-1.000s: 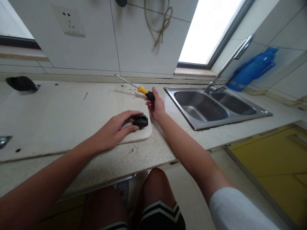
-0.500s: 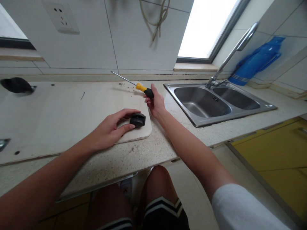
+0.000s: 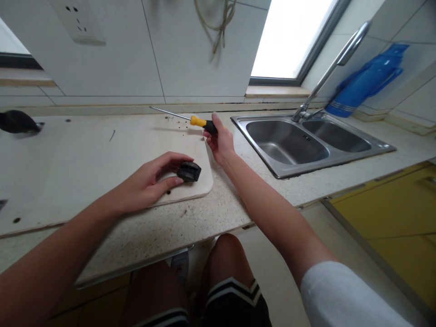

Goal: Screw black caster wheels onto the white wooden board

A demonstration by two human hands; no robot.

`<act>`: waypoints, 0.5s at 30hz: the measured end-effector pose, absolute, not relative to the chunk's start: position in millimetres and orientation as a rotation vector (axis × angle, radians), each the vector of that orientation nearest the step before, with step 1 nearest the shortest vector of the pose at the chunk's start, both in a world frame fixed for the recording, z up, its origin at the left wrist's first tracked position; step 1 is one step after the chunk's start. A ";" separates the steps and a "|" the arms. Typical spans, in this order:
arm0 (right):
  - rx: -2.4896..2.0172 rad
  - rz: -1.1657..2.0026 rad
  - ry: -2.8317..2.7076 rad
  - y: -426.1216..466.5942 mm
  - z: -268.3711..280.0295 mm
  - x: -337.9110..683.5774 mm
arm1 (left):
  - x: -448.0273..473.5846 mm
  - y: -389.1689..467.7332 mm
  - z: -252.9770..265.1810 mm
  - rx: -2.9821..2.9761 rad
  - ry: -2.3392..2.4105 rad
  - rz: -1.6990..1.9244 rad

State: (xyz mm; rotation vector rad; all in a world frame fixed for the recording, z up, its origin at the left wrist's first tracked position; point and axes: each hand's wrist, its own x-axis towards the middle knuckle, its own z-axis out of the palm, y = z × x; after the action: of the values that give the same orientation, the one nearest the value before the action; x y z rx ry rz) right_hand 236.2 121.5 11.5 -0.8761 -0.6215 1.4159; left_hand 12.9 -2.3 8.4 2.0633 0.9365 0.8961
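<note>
My left hand (image 3: 153, 179) grips a black caster wheel (image 3: 189, 171) between thumb and fingers, low over the right end of a white board (image 3: 143, 136). Whether the caster touches the board, I cannot tell. In my right hand (image 3: 220, 141) is a screwdriver (image 3: 199, 121) with a yellow and black handle. Its long metal shaft points left, above several small holes near the board's back corner. Another black caster (image 3: 18, 121) stands at the board's far left, on a metal plate. A dark hole shows in the board just below my left thumb.
The board lies on a speckled countertop (image 3: 211, 209). To the right are a double steel sink (image 3: 282, 141) with a tall faucet (image 3: 340, 59) and a blue thermos flask (image 3: 368, 81). A cord (image 3: 221, 27) hangs on the tiled wall beside a socket (image 3: 78, 20).
My left hand and the caster have shifted slightly left, uncovering a hole in the board. The screwdriver has tilted flatter in my right hand. The view has also shifted a little.
</note>
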 end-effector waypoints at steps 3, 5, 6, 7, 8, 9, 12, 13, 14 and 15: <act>-0.850 1.404 -0.592 121.2 13.5 238.2 | 8.0 -1.2 8.5 2.078 0.930 0.841; -0.849 1.409 -0.579 121.2 12.9 238.4 | 6.0 -0.4 7.8 2.109 0.947 0.827; -0.852 1.413 -0.573 121.2 12.4 238.1 | 5.8 0.0 7.2 2.128 0.959 0.829; -0.853 1.416 -0.570 121.2 11.9 237.5 | 6.2 0.2 6.6 2.147 0.973 0.835; -0.851 1.418 -0.568 121.2 11.5 236.9 | 7.1 0.3 6.0 2.167 0.986 0.843; -0.847 1.418 -0.568 121.4 11.4 236.3 | 8.6 0.2 5.4 2.189 0.997 0.848; -0.809 1.380 -0.567 124.3 11.9 236.7 | 14.8 -1.6 4.7 2.259 1.031 0.847; -0.784 1.340 -0.557 126.3 12.3 238.1 | 16.9 -2.7 4.8 2.279 1.044 0.846; -0.756 1.290 -0.536 128.9 12.7 240.2 | 18.9 -3.8 5.2 2.295 1.057 0.844; -0.729 1.236 -0.508 132.0 13.1 243.0 | 20.6 -5.1 5.7 2.309 1.068 0.845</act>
State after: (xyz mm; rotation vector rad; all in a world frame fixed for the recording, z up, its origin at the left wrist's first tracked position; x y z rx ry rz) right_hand 243.0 132.0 13.1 -0.7290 -0.5081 1.2362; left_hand 20.6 -5.1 5.7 2.3089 1.0684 0.8447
